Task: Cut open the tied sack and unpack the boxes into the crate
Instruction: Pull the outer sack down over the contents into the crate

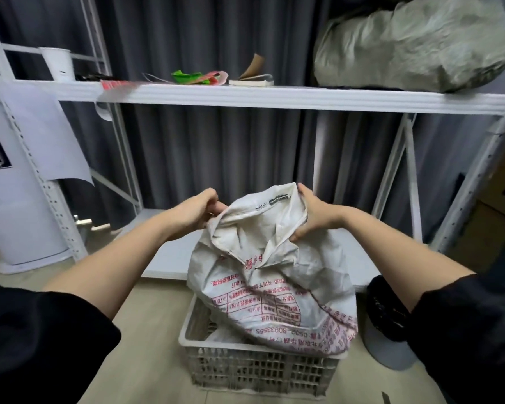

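White metal shelving rack (274,97) fills far side, grey curtain behind; bulky grey sack (414,45) on top shelf, right.

White woven sack with red print (274,287) sits in near white plastic lattice crate (245,365), leaning right over rim. Mouth looks already untied (no tie or cutter visible).

Left hand (196,214) pinches left edge of mouth; right hand (312,214) grips right edge.

Likely step: spread mouth. Pull edges evenly apart, keep sack base seated in crate, avoid tipping right. Boxes not visible.
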Available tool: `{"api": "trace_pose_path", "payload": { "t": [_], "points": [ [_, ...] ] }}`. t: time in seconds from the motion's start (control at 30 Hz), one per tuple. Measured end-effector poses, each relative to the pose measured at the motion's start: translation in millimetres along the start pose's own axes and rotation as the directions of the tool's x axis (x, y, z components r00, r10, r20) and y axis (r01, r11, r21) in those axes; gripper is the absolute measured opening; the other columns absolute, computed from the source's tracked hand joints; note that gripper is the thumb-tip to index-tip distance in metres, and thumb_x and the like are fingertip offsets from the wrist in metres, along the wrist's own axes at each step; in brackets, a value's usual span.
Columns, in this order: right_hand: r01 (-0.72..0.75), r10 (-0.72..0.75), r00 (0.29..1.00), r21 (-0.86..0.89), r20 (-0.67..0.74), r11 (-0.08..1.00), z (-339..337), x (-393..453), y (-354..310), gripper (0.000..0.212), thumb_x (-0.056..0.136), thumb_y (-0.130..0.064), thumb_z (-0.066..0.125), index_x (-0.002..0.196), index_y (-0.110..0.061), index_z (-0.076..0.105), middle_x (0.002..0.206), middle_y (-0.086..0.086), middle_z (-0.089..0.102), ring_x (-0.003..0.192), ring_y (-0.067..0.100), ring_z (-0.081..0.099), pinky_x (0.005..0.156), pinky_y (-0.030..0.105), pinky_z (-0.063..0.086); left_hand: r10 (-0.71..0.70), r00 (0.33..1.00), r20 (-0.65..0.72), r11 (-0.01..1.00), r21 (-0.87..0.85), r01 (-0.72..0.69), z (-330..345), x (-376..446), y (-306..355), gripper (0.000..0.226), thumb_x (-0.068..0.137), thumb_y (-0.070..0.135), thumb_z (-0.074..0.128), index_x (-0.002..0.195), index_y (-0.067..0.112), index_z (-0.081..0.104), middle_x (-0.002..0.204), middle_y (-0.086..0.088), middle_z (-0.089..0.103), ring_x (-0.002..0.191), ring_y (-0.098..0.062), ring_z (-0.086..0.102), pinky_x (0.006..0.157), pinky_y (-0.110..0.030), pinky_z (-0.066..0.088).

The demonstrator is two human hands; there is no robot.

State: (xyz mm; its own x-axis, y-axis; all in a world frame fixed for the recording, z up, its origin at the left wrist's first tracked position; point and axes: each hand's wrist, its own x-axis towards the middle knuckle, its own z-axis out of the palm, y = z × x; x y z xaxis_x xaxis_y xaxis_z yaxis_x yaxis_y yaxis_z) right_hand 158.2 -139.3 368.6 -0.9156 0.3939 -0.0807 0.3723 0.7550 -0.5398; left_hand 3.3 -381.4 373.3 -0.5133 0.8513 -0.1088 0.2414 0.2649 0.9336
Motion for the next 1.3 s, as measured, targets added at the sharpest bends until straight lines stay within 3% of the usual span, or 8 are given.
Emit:
{"api": "trace_pose_path", "payload": {
  "t": [0.13,0.23,0.37,0.53,0.7,0.87,1.13,1.3],
  "points": [
    [0.000,-0.004,0.991,0.034,0.133,0.999,31,-3,3,0.058,0.074,-0.011,0.080,0.120,-0.012,0.045,0.105,-0.008,0.055,0.108,0.015,0.052,0.081,0.013,0.040,-0.058,0.996,0.070,0.972,0.234,0.040,-3,-4,-10,0.042,0.080,0.013,0.055,0.121,0.018,0.057,0.088,-0.004,0.063,0.080,-0.013,0.055,0.080,-0.026,0.045],
    [0.018,-0.019,0.985,-0.007,-0.170,1.000,42,0,9,0.004,0.076,-0.025,0.063,0.079,-0.024,0.060,0.087,0.000,0.068,0.094,0.026,0.063,0.070,0.028,0.043,-0.121,0.987,0.102,0.870,0.490,0.056,-3,-3,-17,0.088,0.074,0.015,0.069,0.149,0.024,0.023,0.136,-0.004,0.045,0.110,-0.019,0.052,0.092,-0.023,0.042],
    [0.003,-0.072,0.798,-0.115,-0.598,0.993,34,-12,7,0.005,0.079,-0.016,0.049,0.077,-0.020,0.047,0.077,-0.006,0.061,0.075,0.024,0.054,0.059,0.032,0.033,-0.103,0.991,0.084,0.648,0.761,0.003,28,4,-36,0.131,0.060,0.036,0.083,0.151,0.024,-0.010,0.153,-0.009,0.011,0.141,-0.026,0.021,0.113,-0.028,0.024],
    [0.118,-0.355,0.732,-0.406,-0.581,0.906,40,-34,-6,0.010,0.082,-0.019,0.055,0.091,-0.022,0.055,0.085,-0.004,0.062,0.075,0.022,0.055,0.060,0.032,0.034,0.149,0.959,-0.242,0.731,0.680,0.058,85,20,-68,0.120,0.072,0.021,0.073,0.149,0.031,-0.019,0.155,-0.013,0.010,0.109,-0.035,0.058,0.082,-0.036,0.051],
    [0.307,-0.838,0.462,-0.834,-0.291,0.459,32,-46,7,0.016,0.078,-0.009,0.054,0.091,-0.015,0.047,0.074,0.007,0.054,0.055,0.025,0.050,0.043,0.028,0.028,0.203,0.823,-0.530,0.614,0.724,0.315,71,34,-58,0.044,0.085,0.020,0.056,0.128,0.015,0.044,0.125,-0.013,0.057,0.107,-0.036,0.060,0.075,-0.036,0.045],
    [0.524,-0.687,0.724,-0.697,0.061,0.490,40,-55,26,0.059,0.078,-0.050,0.053,0.125,-0.013,0.048,0.129,0.005,0.051,0.110,0.021,0.049,0.088,0.033,0.039,0.426,0.755,-0.498,0.539,0.810,0.230,46,40,-33,0.013,0.082,0.010,0.047,0.095,0.011,0.046,0.090,-0.015,0.065,0.084,-0.039,0.062,0.060,-0.034,0.037],
    [0.088,-0.023,0.957,0.212,-0.290,0.973,64,-49,11,0.117,0.061,-0.060,0.065,0.151,-0.031,-0.005,0.158,-0.011,0.011,0.143,0.015,0.023,0.115,0.045,0.022,0.592,0.759,-0.273,0.391,0.920,0.026,71,34,-3,0.012,0.083,0.016,0.049,0.088,0.019,0.038,0.080,0.000,0.056,0.078,-0.032,0.060,0.058,-0.032,0.032],
    [-0.099,0.073,0.946,-0.068,-0.316,0.993,59,-45,10,0.035,0.078,-0.038,0.051,0.110,-0.023,0.052,0.087,-0.003,0.061,0.089,0.021,0.058,0.071,0.028,0.040,0.542,0.840,-0.030,0.332,0.926,-0.182,74,20,-3,0.021,0.084,0.034,0.052,0.083,0.023,0.034,0.083,0.004,0.054,0.082,-0.028,0.058,0.061,-0.032,0.037]
  ]
}}
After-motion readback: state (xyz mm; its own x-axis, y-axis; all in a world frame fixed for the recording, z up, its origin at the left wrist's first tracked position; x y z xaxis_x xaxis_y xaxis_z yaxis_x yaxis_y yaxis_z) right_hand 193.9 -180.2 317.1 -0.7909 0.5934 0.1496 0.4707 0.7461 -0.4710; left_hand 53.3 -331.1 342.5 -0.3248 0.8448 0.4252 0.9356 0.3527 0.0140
